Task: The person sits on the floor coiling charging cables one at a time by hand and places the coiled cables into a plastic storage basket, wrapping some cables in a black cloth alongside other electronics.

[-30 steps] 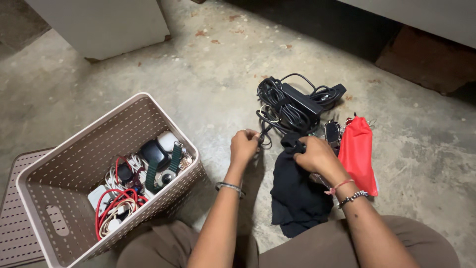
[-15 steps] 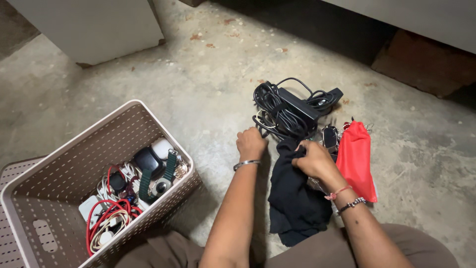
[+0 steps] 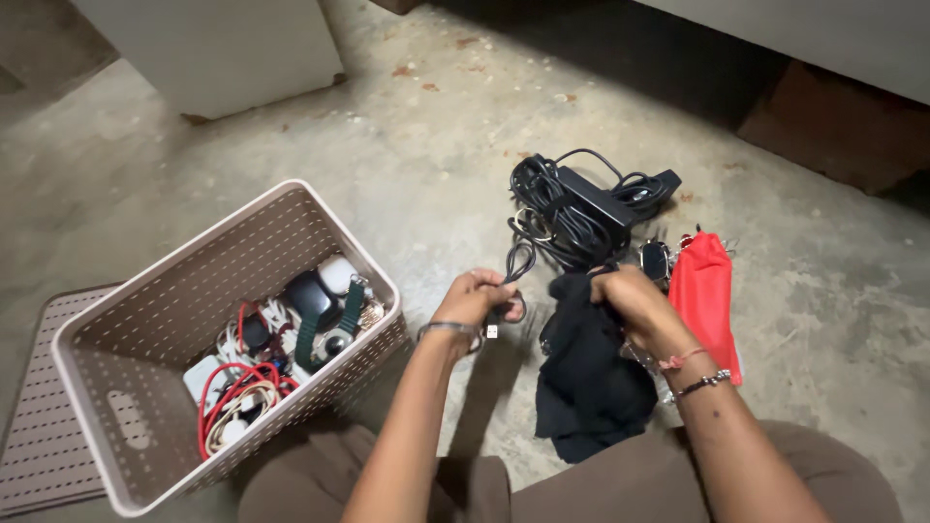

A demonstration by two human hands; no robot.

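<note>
My left hand (image 3: 477,296) is closed around a thin black cable (image 3: 517,266) that loops up toward a tangled pile of black cords and a power adapter (image 3: 579,206) on the concrete floor. My right hand (image 3: 630,297) grips the top of a black cloth pouch (image 3: 591,383) lying flat on the floor just below the pile. A red cloth pouch (image 3: 706,295) lies right beside my right wrist, with a small dark gadget (image 3: 656,259) at its upper left.
A beige perforated plastic basket (image 3: 165,310) stands to the left, holding red and white cables, a green watch strap and small dark cases. Its matching lid (image 3: 39,426) lies under its left side. A pale cabinet (image 3: 213,48) stands behind. My knees are at the bottom edge.
My left hand has pulled a black cable loop away from the pile, toward me and leftward. The right hand stays on the black pouch. The view has shifted slightly.
</note>
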